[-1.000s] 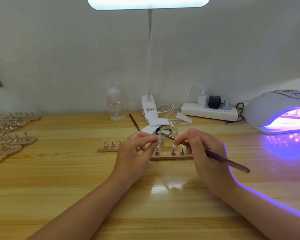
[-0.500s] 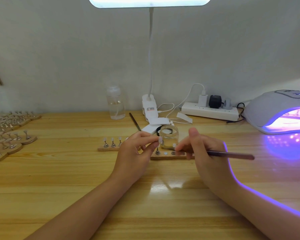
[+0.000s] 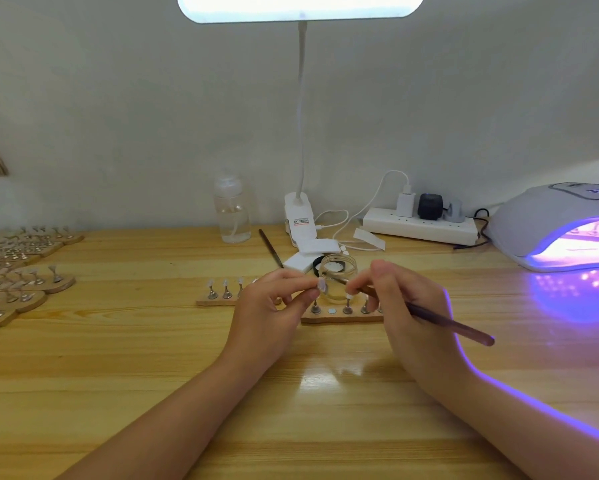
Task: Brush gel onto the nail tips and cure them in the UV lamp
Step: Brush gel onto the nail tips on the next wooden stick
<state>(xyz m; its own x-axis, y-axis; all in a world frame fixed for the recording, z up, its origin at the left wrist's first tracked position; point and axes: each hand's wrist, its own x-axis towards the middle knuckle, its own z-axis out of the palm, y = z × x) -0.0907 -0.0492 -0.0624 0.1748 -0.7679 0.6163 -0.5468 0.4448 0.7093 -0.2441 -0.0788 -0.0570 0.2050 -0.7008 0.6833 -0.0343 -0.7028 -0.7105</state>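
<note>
L hand (image 3: 270, 306) pinched a small clear nail tip (image 3: 322, 285); R hand (image 3: 405, 306) gripped a thin dark brush (image 3: 443, 322), bristles touching the tip above a clear glass jar (image 3: 337, 282). White UV lamp (image 3: 554, 226) glowed purple at R.

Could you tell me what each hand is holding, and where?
Left hand pinches a nail tip on its stand; right hand grips the brush near its front.

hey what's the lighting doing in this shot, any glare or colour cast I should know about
Head view: the desk lamp overhead blows out to white and leaves a glare patch on the table; the UV lamp throws purple onto the wood and rims the right hand; the wide lens bows the table edge.
</note>
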